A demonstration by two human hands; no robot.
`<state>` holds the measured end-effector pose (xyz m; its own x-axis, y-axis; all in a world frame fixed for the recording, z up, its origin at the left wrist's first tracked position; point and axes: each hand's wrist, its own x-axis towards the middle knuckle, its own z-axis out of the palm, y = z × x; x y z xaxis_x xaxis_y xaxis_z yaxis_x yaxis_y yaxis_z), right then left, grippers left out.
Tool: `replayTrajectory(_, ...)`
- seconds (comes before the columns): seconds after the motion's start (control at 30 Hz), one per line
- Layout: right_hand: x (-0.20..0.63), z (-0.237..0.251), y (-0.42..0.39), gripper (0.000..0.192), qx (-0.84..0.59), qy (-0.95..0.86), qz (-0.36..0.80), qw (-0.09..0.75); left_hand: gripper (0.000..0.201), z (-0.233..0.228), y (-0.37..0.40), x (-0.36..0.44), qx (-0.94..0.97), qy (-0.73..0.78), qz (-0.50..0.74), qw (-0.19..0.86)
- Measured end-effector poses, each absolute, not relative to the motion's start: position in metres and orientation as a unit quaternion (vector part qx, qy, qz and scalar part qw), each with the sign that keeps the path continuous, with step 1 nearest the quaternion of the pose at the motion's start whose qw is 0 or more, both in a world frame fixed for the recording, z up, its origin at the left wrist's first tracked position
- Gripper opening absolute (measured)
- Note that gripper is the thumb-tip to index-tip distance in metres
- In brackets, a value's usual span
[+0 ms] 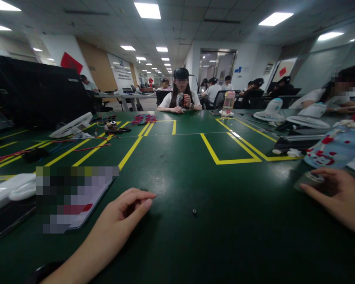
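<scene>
Your left hand (122, 215) rests palm down on the green counter (177, 165), its fingers (142, 203) loosely curled together and gripping nothing. A small black screw (194, 212) lies on the bare counter just beside those fingertips, apart from them, on the side toward your right hand. Your right hand (340, 197) lies flat well apart from the screw, fingers nearly straight and slightly spread, touching a dark flat object (310, 180) beneath them; you hold nothing there. A tablet (77, 205) sits just beside your left hand, on the side away from the screw. Beyond the screw, open counter stretches to the yellow tape lines (225, 159).
</scene>
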<state>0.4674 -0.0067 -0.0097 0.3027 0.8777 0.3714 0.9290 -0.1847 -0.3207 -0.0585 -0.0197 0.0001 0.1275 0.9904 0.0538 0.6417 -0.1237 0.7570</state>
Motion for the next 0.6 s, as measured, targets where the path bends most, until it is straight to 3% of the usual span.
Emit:
replayTrajectory(0.1,0.443,-0.010,-0.003,0.079,-0.726,-0.601,-0.220,0.251,0.028,-0.001,-0.020,-0.054,0.687,0.595,0.296,0.294)
replayTrajectory(0.17,0.402,-0.006,-0.004,0.078,-0.641,-0.657,-0.288,0.274,0.028,-0.001,-0.019,-0.054,0.686,0.598,0.296,0.291)
replayTrajectory(0.27,0.318,0.002,-0.010,0.048,-0.534,-0.795,-0.158,0.241,0.027,0.000,-0.018,-0.054,0.684,0.604,0.293,0.284)
replayTrajectory(0.43,0.218,0.005,-0.010,0.022,-0.462,-0.861,0.095,0.191,0.027,0.001,-0.017,-0.057,0.684,0.605,0.296,0.281)
replayTrajectory(0.53,0.225,0.009,-0.002,0.019,-0.470,-0.851,0.112,0.205,0.026,0.001,-0.018,-0.058,0.686,0.602,0.296,0.282)
replayTrajectory(0.6,0.257,0.017,0.004,0.021,-0.496,-0.834,0.060,0.233,0.026,0.002,-0.018,-0.057,0.688,0.602,0.295,0.278)
